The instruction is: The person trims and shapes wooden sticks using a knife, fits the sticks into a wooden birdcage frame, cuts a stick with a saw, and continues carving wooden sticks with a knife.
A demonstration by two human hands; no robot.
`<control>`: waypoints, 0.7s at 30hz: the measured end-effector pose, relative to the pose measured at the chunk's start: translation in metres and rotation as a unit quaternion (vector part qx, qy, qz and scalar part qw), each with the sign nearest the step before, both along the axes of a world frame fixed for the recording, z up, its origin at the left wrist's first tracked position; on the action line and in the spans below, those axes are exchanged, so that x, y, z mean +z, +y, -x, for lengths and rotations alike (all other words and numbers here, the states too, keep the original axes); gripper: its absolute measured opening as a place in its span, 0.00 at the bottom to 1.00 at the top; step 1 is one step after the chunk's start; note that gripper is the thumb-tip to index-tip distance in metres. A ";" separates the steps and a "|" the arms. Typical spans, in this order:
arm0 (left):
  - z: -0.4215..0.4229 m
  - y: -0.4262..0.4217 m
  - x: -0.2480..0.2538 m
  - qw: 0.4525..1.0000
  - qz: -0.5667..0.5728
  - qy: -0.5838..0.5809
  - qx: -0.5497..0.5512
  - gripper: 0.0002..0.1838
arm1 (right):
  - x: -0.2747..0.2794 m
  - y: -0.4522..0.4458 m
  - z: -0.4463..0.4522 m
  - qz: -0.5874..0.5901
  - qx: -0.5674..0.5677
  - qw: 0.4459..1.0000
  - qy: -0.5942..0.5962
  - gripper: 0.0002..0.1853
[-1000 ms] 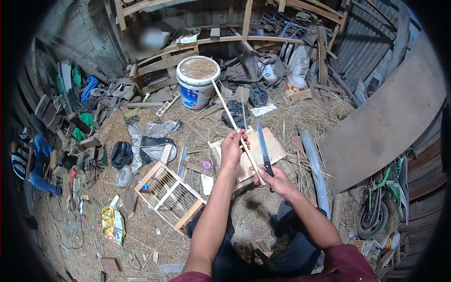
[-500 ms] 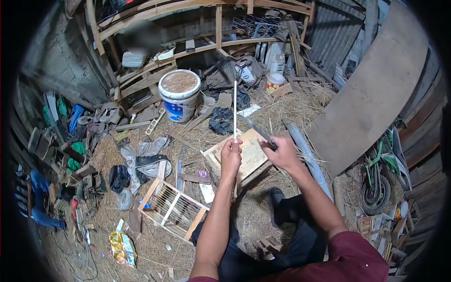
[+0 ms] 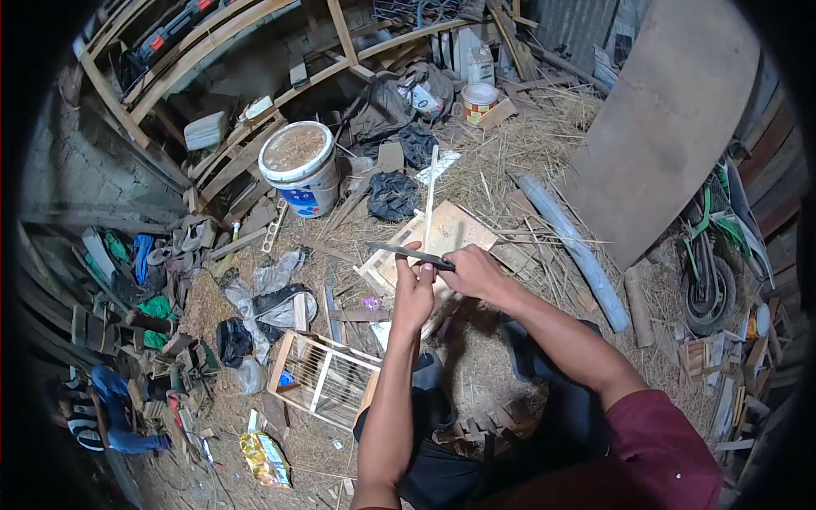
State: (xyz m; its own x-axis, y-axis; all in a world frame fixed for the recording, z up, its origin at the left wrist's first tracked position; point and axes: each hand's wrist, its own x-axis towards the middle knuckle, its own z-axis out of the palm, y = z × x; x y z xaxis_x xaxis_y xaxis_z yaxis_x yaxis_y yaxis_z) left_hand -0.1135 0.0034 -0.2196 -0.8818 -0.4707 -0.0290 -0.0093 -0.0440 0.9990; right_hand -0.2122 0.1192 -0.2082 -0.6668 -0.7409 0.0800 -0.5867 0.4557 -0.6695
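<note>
open air lies between left hand and white bucket, but the knife juts in.

Maroon sleeve, blue-and-white bucket, green-and-white motorcycle.

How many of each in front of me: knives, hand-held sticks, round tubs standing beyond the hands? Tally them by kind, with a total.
Knives: 1, a long steel knife with a black handle
Hand-held sticks: 1, a thin pale wooden stick
Round tubs: 2, a large white-and-blue bucket and a small red-and-yellow tub
Total: 4
</note>
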 end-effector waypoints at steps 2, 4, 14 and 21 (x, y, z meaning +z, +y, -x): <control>-0.001 0.000 0.003 0.996 -0.083 -0.023 -0.017 0.22 | 0.003 0.003 0.001 -0.010 0.007 1.000 -0.001 0.12; -0.005 0.000 0.016 0.981 -0.186 -0.049 -0.029 0.21 | -0.002 0.006 0.002 0.000 0.012 1.000 0.018 0.12; 0.015 0.015 0.023 0.986 -0.159 -0.019 -0.051 0.20 | -0.007 0.022 0.020 -0.071 0.000 0.997 0.025 0.12; 0.019 0.045 0.026 0.966 -0.247 -0.056 -0.054 0.22 | -0.019 0.027 0.033 0.005 -0.103 0.985 0.142 0.25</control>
